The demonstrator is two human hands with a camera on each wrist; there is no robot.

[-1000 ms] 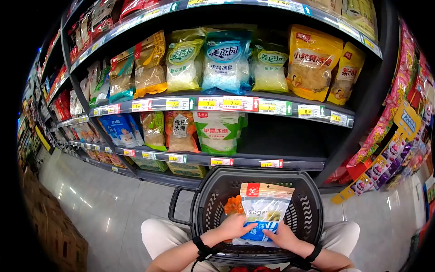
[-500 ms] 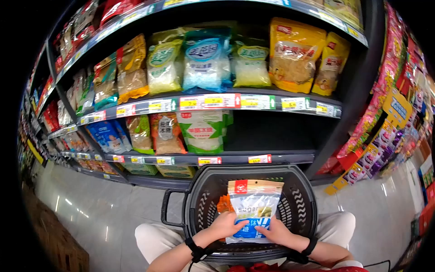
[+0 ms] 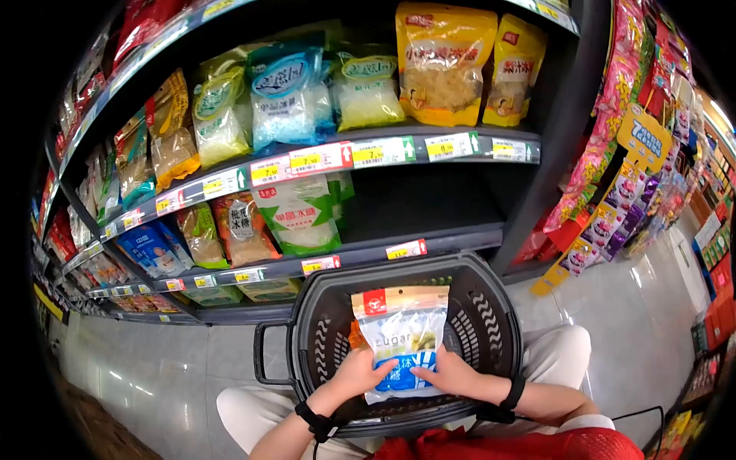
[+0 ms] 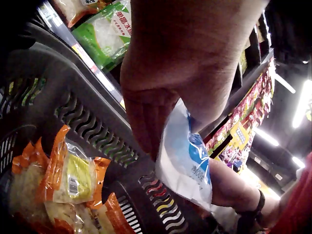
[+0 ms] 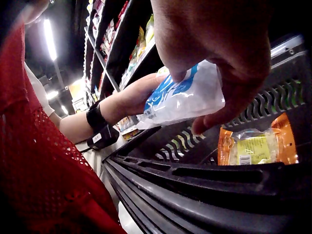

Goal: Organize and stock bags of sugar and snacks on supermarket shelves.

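Observation:
In the head view, both hands hold a white and blue bag of sugar [image 3: 402, 337] upright over the black shopping basket [image 3: 307, 299]. My left hand [image 3: 356, 373] grips its lower left side, thumb across the front. On the lower right side, my right hand [image 3: 454, 374] has its thumb over the front and fingers behind. The wrist views show the fingers of each hand curled behind the bag. Inside the basket lie several clear packets with orange ends [image 4: 73, 178], mostly hidden behind the sugar bag in the head view.
A shelf rack stands in front, with bags of rock sugar [image 3: 287, 96] on one level and a green and white bag [image 3: 300, 215] below. Hanging snack packets [image 3: 613, 207] line the right side. The basket's handle [image 3: 264, 356] sticks out left, beside the person's knee [image 3: 245, 406].
The head view has turned, so shelves, basket and hands shift left and up in the picture. Both hands keep the same hold on the sugar bag.

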